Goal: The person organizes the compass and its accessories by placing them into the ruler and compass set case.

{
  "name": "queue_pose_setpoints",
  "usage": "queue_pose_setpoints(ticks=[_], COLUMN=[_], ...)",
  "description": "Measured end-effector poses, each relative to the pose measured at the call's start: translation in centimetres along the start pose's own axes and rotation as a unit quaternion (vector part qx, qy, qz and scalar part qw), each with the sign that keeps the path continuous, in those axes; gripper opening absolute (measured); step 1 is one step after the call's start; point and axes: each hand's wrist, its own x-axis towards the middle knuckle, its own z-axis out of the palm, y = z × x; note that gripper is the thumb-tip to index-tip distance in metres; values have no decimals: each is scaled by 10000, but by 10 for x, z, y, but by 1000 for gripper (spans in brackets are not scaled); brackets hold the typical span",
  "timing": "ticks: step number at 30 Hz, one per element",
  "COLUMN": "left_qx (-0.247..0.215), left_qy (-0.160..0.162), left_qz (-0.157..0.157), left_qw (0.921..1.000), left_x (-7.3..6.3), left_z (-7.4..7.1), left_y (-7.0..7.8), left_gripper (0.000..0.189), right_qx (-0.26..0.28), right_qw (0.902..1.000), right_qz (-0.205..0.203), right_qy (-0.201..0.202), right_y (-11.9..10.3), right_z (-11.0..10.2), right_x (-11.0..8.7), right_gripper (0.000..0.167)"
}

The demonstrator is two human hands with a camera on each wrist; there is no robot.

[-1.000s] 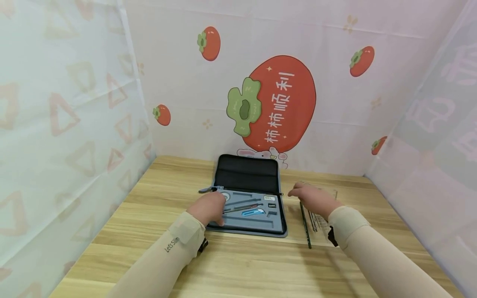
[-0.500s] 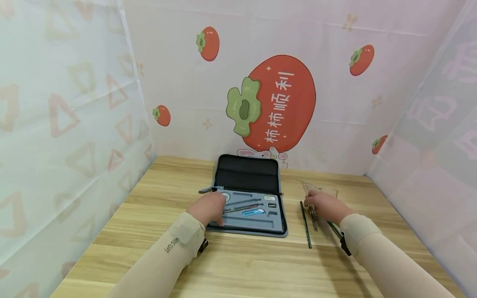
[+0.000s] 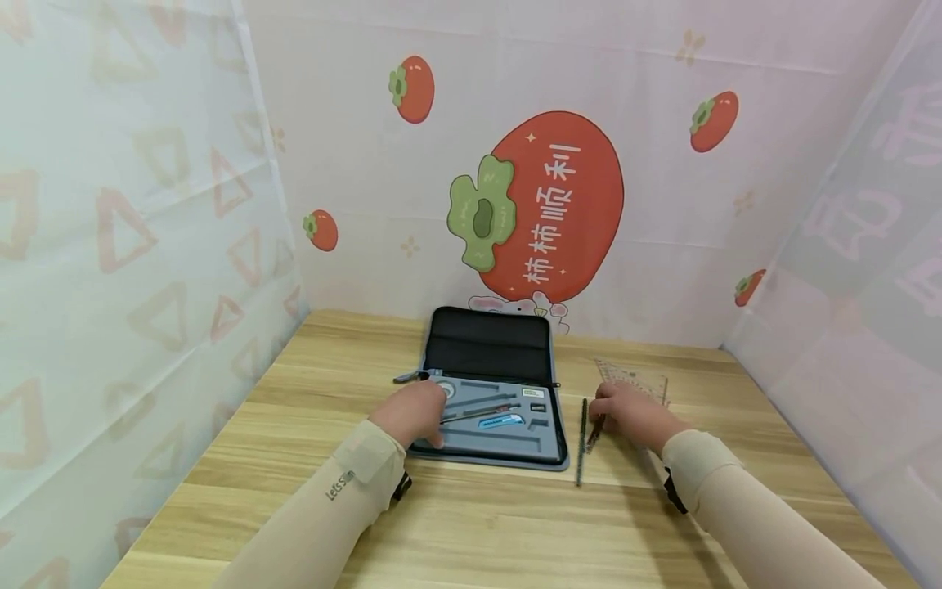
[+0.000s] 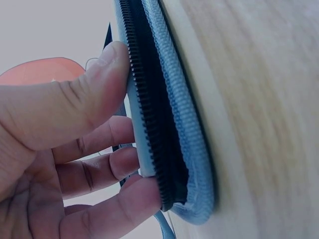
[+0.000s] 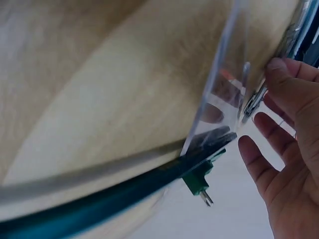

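Observation:
My left hand rests on the left side of an open blue zip case; in the left wrist view its thumb and fingers touch the grey tray beside the zip. My right hand is over the table right of the case. It pinches a slim dark drawing compass, seen as metal by the fingertips in the right wrist view. Just left of it lies a dark green pencil. Behind the hand lies a clear set square, partly hidden by it.
In the tray sit a blue utility knife, a slim tool, an eraser, a sharpener and a white tape roll. The right wrist view also shows a teal rod and a green piece with metal tip.
My right hand first moved right over the drawing tools, then back left, shifting the compass leftward. The dark green pencil also lies further left and straighter. My left hand has stayed on the case.

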Motion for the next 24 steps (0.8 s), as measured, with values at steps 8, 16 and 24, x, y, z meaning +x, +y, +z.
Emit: queue_pose_setpoints(ticks=[8, 16, 24], left_qx=[-131, -70, -105], left_qy=[-32, -27, -79], left_qz=[9, -35, -31], left_qw=[9999, 10000, 9999], left_x=[1, 1, 1], left_z=[2, 0, -1], left_y=[2, 1, -1], left_gripper=[27, 28, 28], right_qx=[-128, 399, 125], right_qw=[9993, 9987, 9984], right_qz=[-340, 98, 62], right_qy=[108, 310, 545], right_y=[-5, -25, -60], right_z=[-3, -12, -25], right_x=[-3, 10, 40], right_gripper=[20, 11, 13])
